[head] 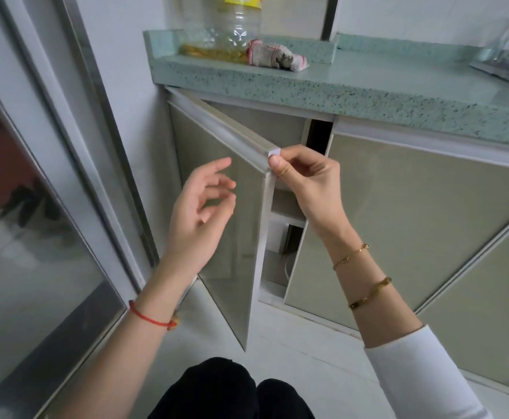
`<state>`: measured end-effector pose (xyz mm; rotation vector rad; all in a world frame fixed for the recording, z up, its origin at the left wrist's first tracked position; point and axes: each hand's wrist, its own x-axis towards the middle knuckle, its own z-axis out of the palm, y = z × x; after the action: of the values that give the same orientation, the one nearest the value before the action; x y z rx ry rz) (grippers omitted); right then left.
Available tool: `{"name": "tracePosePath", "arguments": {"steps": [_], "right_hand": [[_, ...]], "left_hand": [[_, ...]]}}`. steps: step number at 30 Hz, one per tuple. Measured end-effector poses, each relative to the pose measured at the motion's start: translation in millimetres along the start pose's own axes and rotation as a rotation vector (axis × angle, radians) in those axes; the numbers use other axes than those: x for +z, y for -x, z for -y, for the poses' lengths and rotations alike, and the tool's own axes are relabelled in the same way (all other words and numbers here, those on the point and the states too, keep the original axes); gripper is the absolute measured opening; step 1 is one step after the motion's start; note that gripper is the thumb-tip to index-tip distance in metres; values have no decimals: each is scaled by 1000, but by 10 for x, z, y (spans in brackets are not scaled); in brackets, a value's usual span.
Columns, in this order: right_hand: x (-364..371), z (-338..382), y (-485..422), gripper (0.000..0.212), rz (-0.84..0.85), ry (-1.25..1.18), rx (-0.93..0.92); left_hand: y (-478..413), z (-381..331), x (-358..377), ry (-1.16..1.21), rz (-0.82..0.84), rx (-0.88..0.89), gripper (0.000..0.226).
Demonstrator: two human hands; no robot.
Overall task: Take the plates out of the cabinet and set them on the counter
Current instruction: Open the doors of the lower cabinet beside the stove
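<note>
The step in hand is judged to be the opening of the cabinet, ahead of any plate being handled. The top free corner of the cabinet door [235, 189] is pinched between thumb and fingers of the right hand [304, 182]. The door is swung partly outward on hinges at its far-left edge, so that its glazed panel stands between the two hands. The left hand [201, 204] is held apart from the door, on the outer side of the panel, with fingers loosely curled and spread; nothing is grasped by it.

Just below and behind the right hand, a narrow strip of the cabinet interior [283, 237] is exposed. A shelf edge and a pale curved rim low down are visible there, but it cannot be told whether that rim belongs to a plate. No plates are identified with certainty; they are presumed to be inside, hidden by the door.

The table [368, 83] lies above and beyond both hands. A plastic bottle [232, 28] and a folded cloth [277, 57] occupy its left end; the stretch above the right hand is bare.

The next move is judged to call for the door being swung fully clear to the left, so that the opening is wide enough for both hands to be passed in. The free left hand is well placed to take over the door edge.
</note>
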<state>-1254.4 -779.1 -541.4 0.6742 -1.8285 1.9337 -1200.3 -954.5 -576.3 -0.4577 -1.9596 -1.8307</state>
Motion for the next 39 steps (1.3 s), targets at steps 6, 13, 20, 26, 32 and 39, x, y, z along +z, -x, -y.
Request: {"name": "tracePosePath", "arguments": {"steps": [6, 13, 20, 26, 32, 39], "right_hand": [[727, 125, 207, 15, 84, -60, 22], [1555, 185, 270, 39, 145, 88, -94], [2308, 184, 115, 44, 243, 269, -278], [2698, 82, -41, 38, 301, 324, -319], [2870, -13, -113, 37, 318, 353, -364], [2581, -120, -53, 45, 271, 318, -393]], "left_hand": [[525, 137, -63, -293, -367, 253, 50], [727, 148, -678, -353, -632, 264, 40], [636, 247, -1337, -366, -776, 239, 45], [473, 338, -1787, -372, -815, 184, 45], [416, 395, -1954, -374, -805, 165, 48], [388, 394, -1711, -571, -948, 302, 46]]}}
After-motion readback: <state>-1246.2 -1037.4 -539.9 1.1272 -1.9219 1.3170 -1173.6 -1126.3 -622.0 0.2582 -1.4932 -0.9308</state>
